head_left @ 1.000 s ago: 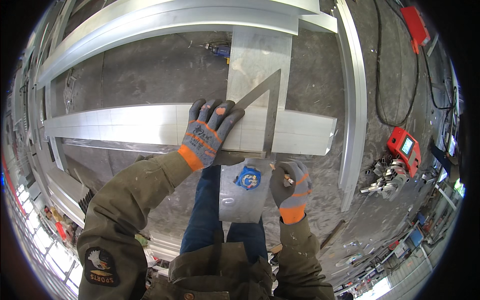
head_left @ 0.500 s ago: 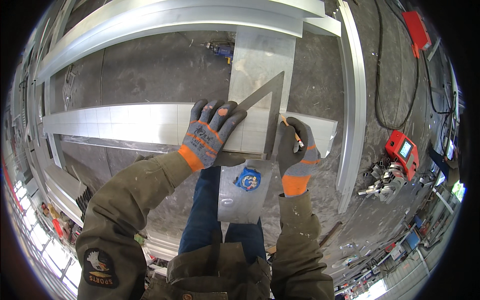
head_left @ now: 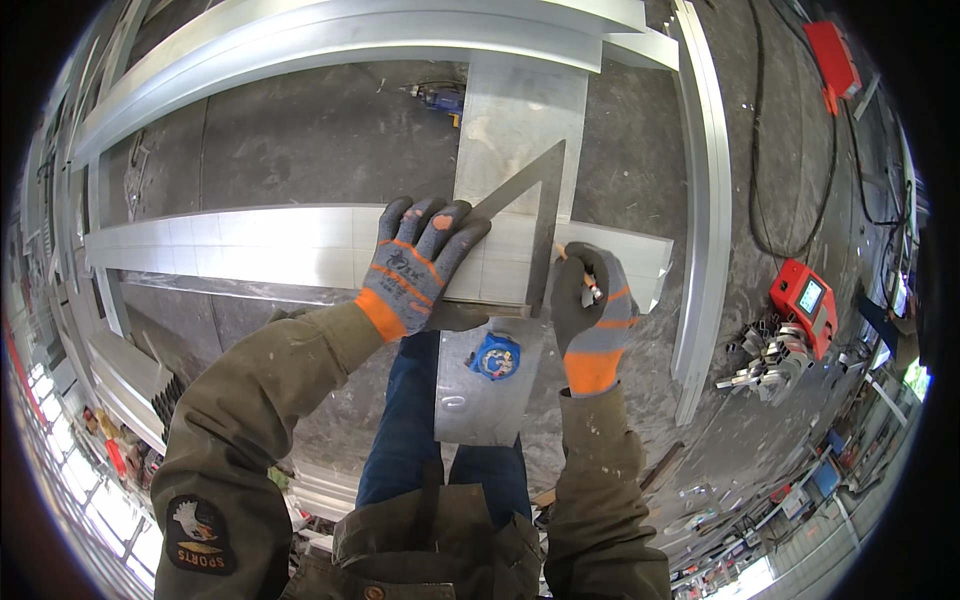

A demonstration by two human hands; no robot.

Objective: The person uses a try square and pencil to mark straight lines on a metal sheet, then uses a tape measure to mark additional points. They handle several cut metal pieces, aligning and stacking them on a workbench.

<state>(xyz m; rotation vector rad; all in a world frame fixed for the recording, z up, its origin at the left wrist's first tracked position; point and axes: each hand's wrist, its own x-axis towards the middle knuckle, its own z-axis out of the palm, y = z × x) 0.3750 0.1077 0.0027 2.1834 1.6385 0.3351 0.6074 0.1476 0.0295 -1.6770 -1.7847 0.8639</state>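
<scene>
A long silvery metal profile (head_left: 290,237), marked with several thin cross lines, lies from left to right in front of me. Across it rests a grey metal set square (head_left: 545,225), its pointed corner facing away. My left hand (head_left: 420,262), in a grey and orange glove, is closed over the square's left part, holding it against the profile; the thumb is by the near edge. Just right of the square's upright edge, my gloved right hand (head_left: 598,305) pinches a pencil (head_left: 592,288), its tip close to that edge. A blue tape measure (head_left: 496,357) sits on the flat metal plate (head_left: 465,410) nearer me.
Beyond the profile, a blue drill (head_left: 440,97) lies on the floor. Long metal beams (head_left: 350,50) span the far side, and another beam (head_left: 708,200) stands to the right. Farther right are a red device (head_left: 803,305) with a screen, metal offcuts (head_left: 770,362) and a black cable (head_left: 757,150).
My right hand has shifted slightly down along the square's edge with the pencil, which has turned a little. My left hand and the square hold nearly still.
</scene>
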